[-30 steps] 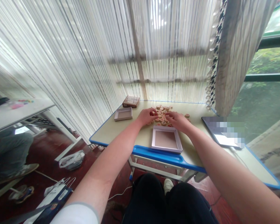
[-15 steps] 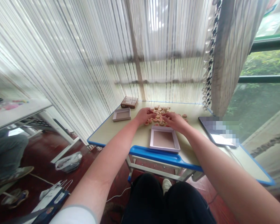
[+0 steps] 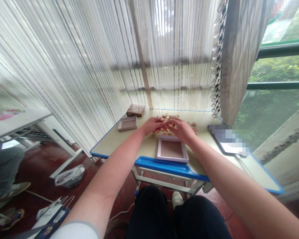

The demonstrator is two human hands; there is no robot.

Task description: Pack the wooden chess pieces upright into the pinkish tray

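Over a heap of round wooden game pieces [image 3: 173, 116], my two hands meet almost fingertip to fingertip. My left hand [image 3: 152, 125] has its fingers pinched together at the heap's near left side, on what look like game pieces. From the right, my right hand [image 3: 182, 128] curls its fingers down onto pieces at the same spot; the fingers partly hide what they grip. Several discs with reddish marks lie around and under both hands. Just in front of them is a shallow open box tray [image 3: 173, 160] with a pale rim and brown inside.
At the table's back left are a smaller open box lid [image 3: 128, 129] and a brown patterned box [image 3: 136, 110]. A tablet [image 3: 225, 141] with a cable lies at the right. The blue table edge [image 3: 164, 165] runs before my knees. Another person's leg [image 3: 7, 169] shows far left.
My hands have come closer together, the right one moving left until the fingertips nearly meet over the pieces. The whole view has shifted slightly.
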